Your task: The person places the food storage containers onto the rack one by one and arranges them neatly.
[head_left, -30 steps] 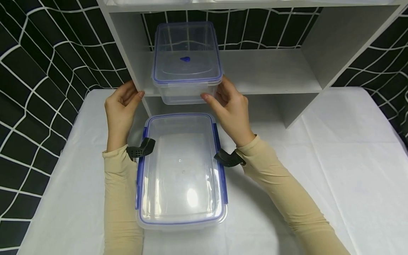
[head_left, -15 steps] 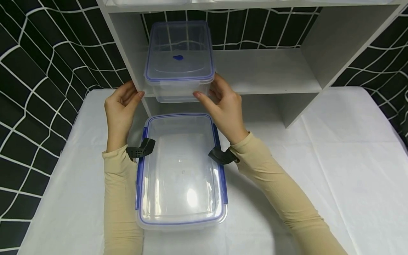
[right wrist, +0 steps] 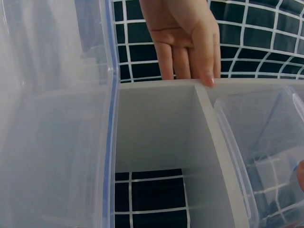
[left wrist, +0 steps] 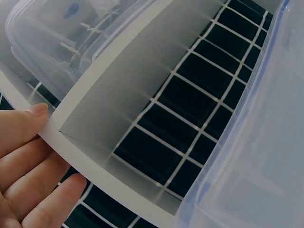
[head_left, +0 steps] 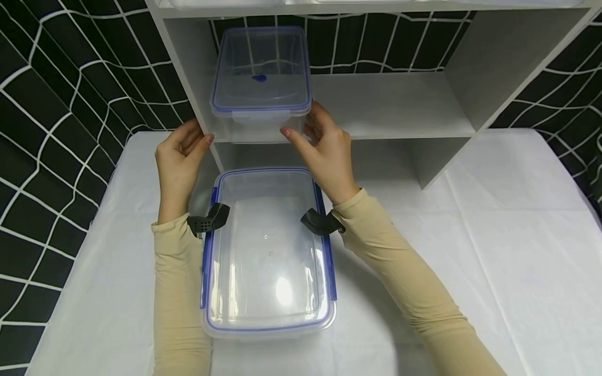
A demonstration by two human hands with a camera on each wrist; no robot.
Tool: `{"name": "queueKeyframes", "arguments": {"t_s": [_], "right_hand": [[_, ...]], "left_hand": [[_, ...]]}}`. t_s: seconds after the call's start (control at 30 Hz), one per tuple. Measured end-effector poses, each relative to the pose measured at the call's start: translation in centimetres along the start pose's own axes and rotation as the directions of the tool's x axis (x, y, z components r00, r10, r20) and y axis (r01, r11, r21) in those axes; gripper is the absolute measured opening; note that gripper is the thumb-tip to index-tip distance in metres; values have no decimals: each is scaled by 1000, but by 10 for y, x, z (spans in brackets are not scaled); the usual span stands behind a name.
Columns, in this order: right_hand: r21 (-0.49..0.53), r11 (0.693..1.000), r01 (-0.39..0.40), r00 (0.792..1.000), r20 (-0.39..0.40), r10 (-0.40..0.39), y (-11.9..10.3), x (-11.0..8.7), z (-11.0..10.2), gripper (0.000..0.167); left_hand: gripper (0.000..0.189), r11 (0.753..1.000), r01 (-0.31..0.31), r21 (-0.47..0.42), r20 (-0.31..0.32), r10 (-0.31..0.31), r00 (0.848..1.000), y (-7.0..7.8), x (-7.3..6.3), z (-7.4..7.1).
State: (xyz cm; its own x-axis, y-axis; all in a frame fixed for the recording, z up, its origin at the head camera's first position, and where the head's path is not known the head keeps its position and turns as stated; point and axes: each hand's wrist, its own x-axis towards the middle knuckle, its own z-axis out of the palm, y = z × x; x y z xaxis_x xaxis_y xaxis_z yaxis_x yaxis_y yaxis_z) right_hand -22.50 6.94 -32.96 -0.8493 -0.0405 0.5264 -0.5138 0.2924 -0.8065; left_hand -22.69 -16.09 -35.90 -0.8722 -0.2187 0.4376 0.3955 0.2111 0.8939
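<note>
A clear food container with a blue-rimmed lid sits at the left of the shelf's middle board, close to the side panel. My right hand grips its front right corner, thumb on the front wall and fingers on the right side, partly hidden. At the right wrist view's edge only a bit of that thumb shows. My left hand holds the front edge of the shelf's left side panel, thumb in front and fingers along the outside. Below, a larger lidded container with blue clips lies flat on the table.
The white shelf unit stands on a white-covered table. Its upper board carries whitish things cut off by the frame. Black cloth with a white net hangs around the sides and behind.
My right hand has moved the smaller container left and back, deeper onto the board and nearer the left panel. The left hand and the larger container have stayed in place.
</note>
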Motion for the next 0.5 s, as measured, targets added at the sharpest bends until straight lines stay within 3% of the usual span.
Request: {"name": "queueKeyframes", "arguments": {"t_s": [0.5], "right_hand": [[-18,1000,22,1000,-10,-22,2,2,1,55]], "left_hand": [[34,1000,5,6,1,-5,1000,0,0,0]]}}
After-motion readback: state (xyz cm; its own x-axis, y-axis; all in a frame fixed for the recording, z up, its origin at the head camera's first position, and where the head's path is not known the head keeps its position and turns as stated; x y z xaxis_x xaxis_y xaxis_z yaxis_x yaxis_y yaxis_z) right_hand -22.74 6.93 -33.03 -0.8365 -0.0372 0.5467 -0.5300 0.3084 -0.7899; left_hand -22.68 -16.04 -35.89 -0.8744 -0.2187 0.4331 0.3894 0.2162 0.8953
